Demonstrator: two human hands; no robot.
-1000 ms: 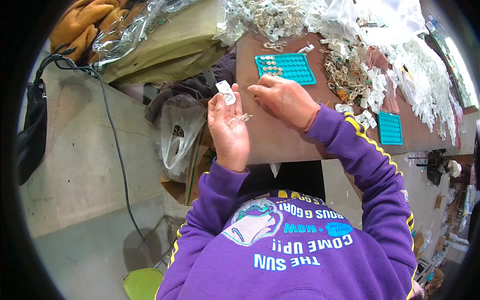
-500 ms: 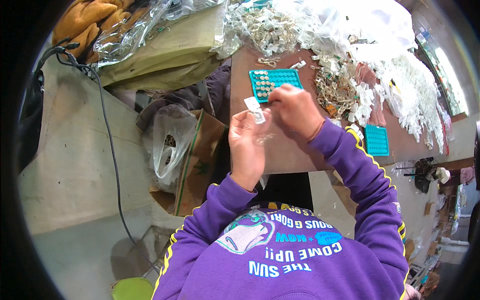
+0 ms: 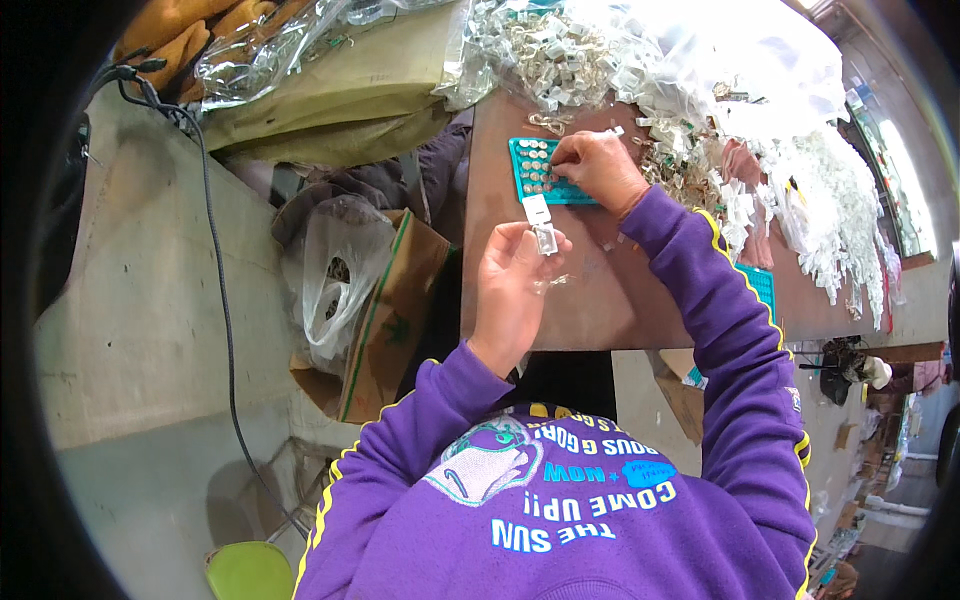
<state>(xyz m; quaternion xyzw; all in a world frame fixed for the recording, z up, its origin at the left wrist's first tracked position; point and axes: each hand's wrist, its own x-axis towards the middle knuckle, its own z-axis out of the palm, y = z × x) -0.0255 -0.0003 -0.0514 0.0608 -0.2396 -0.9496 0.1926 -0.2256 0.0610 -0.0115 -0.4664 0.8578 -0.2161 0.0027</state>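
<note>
Between the fingertips of my left hand is a small clear plastic case with its white flap folded open. A pale thin cord hangs beside the palm. My right hand reaches over the teal tray, thumb and forefinger pinched together among the round pockets. What the fingertips hold, if anything, is too small to make out. Rows of round silvery discs, like button cells, fill the tray's left part; the hand hides much of its right part.
Heaps of small clear cases with cords and white plastic pieces lie along the table's far and right sides. A second teal tray sits partly behind my right sleeve. A cardboard box with a plastic bag stands left.
My right hand has shifted slightly up and right over the tray, its fingers now pinching at the discs. My left hand, still with the case, has moved a little right.
</note>
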